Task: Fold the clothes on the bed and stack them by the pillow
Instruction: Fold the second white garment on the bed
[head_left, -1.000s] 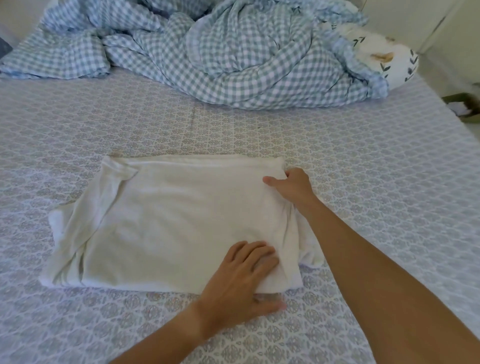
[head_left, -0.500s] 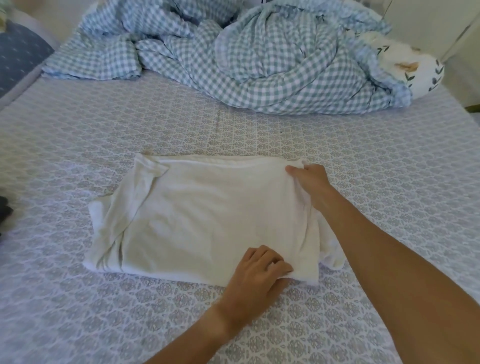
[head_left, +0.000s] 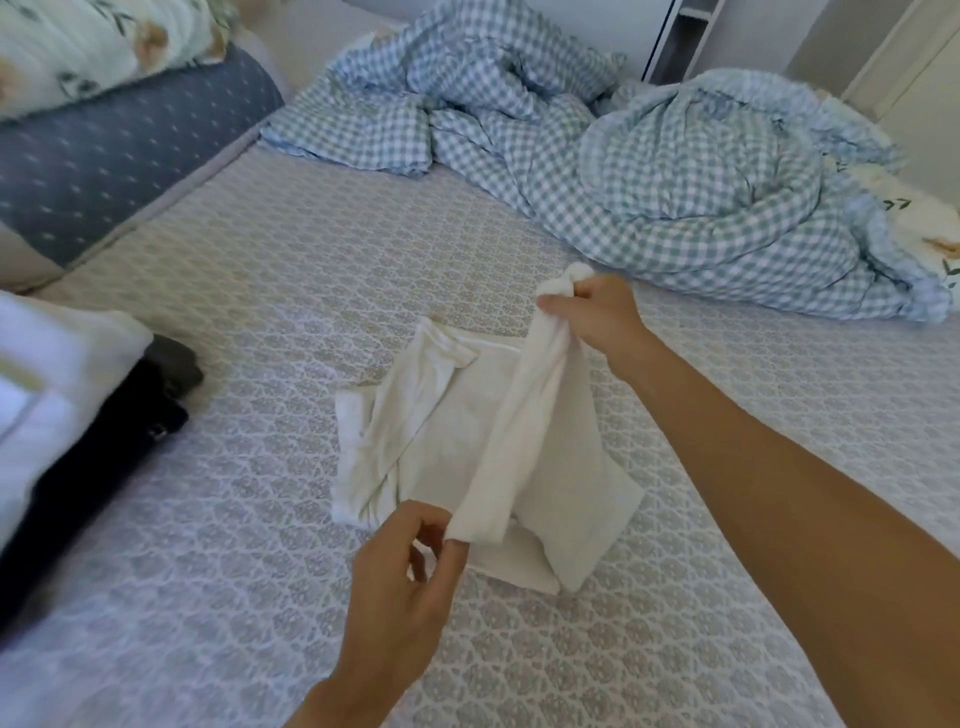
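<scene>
Your right hand (head_left: 592, 312) pinches the far corner of the white garment (head_left: 467, 447), thumb and curled fingers bunching the cloth into a small knot above the bed sheet (head_left: 260, 597). Your left hand (head_left: 410, 566) pinches the near corner of the same raised edge, thumb against forefinger, the other fingers loosely curled beneath. Between your two grips the edge hangs as a taut band, lifted so that, by the look of it, the right part can be carried over the flat part lying under and leftward of your fingers. The rest of the garment lies on the sheet, its left side already doubled in.

Well leftward of your left fingers sits a stack of folded clothes (head_left: 57, 415), white over dark, likely where this piece goes. Beyond it a floral pillow (head_left: 78, 47) rests on a dotted blue cushion (head_left: 114, 166). Past your right fingers lies the rumpled gingham duvet (head_left: 649, 182), near but not touching; nothing blocks the fold.
</scene>
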